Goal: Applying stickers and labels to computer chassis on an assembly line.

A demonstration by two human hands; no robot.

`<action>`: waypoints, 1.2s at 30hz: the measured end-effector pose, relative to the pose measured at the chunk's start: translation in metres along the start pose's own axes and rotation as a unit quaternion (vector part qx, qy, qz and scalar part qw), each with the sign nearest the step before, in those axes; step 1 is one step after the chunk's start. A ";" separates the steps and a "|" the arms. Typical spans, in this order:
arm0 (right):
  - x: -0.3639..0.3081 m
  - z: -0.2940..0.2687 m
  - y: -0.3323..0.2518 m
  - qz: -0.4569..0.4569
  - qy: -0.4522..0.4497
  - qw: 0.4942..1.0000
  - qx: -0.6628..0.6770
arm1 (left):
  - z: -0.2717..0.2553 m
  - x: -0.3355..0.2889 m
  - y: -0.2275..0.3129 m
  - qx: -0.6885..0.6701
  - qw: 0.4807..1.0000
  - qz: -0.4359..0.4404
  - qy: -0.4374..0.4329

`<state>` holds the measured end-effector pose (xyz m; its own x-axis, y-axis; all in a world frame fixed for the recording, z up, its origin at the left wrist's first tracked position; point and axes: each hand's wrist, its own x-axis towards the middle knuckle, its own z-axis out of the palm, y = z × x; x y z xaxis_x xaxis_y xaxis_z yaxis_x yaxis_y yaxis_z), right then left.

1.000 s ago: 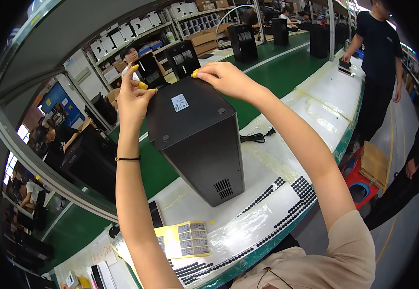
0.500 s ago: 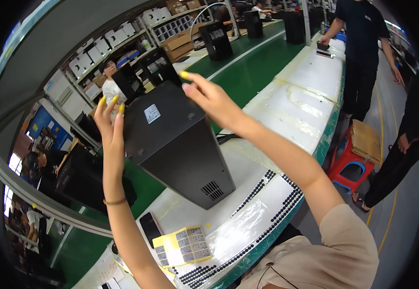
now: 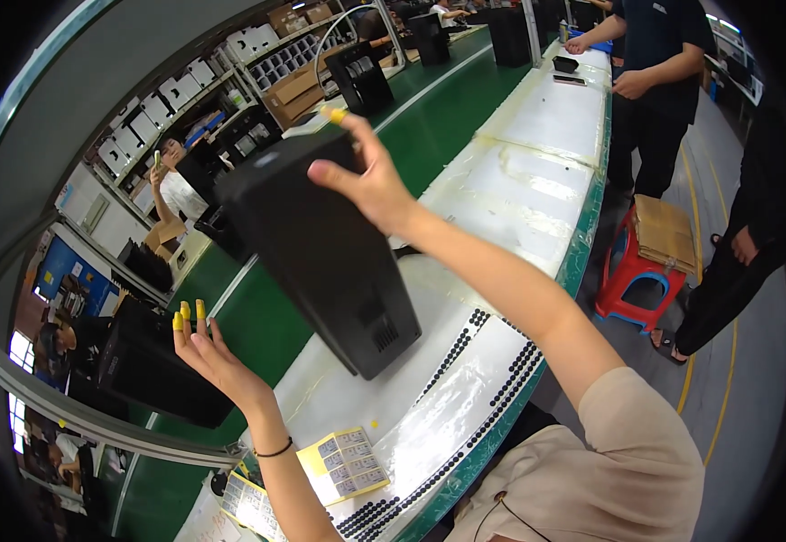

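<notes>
A tall black computer case (image 3: 320, 244) with a small slotted vent low on its near side stands tilted on the white bench (image 3: 447, 388). My right hand (image 3: 376, 188) grips its upper right edge, the thumb on the near face and a yellow-capped finger over the top. Left of the case and apart from it, my left hand (image 3: 226, 361) is open, palm up, with yellow finger cots on several fingertips. Next to my left forearm lies a yellow-backed sheet of grey labels (image 3: 346, 465). Another label sheet (image 3: 250, 504) is on the forearm's other side.
Rows of round black pads (image 3: 501, 388) line the bench's near edge. Beyond the bench runs a green conveyor (image 3: 451, 117) carrying more black cases (image 3: 357, 79). A metal frame post (image 3: 158, 425) crosses the left. At right are a red stool (image 3: 637, 280) and a standing person (image 3: 659, 90).
My left hand has come off the case and dropped down to the left. The case has turned and tipped under my right hand, so its labelled top shows less.
</notes>
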<state>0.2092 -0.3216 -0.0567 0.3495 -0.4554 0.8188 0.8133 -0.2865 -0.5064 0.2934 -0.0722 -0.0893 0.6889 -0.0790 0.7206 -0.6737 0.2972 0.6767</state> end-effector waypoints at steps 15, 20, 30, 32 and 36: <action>0.111 -0.142 -0.001 -0.334 0.202 0.719 -0.575 | -0.006 -0.031 -0.005 0.070 0.994 -0.024 -0.078; 0.125 -0.208 0.028 -0.286 0.257 0.751 -0.536 | -0.003 -0.035 -0.020 0.080 0.992 -0.048 -0.089; 0.117 -0.259 0.090 -0.180 0.185 0.825 -0.503 | 0.009 -0.036 -0.044 0.086 0.988 -0.095 -0.091; 0.118 -0.272 0.087 -0.160 0.172 0.833 -0.501 | 0.003 -0.034 -0.050 0.071 0.989 -0.094 -0.091; 0.125 -0.297 0.080 -0.188 0.189 0.642 -0.719 | -0.023 -0.018 -0.050 0.072 0.991 -0.101 -0.048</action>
<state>0.1797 -0.6520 -0.0746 -0.1041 -0.2203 0.9699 -0.5585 -0.7940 -0.2403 0.3210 -0.0638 -0.1394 0.7892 -0.2157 0.5750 -0.5612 0.1271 0.8179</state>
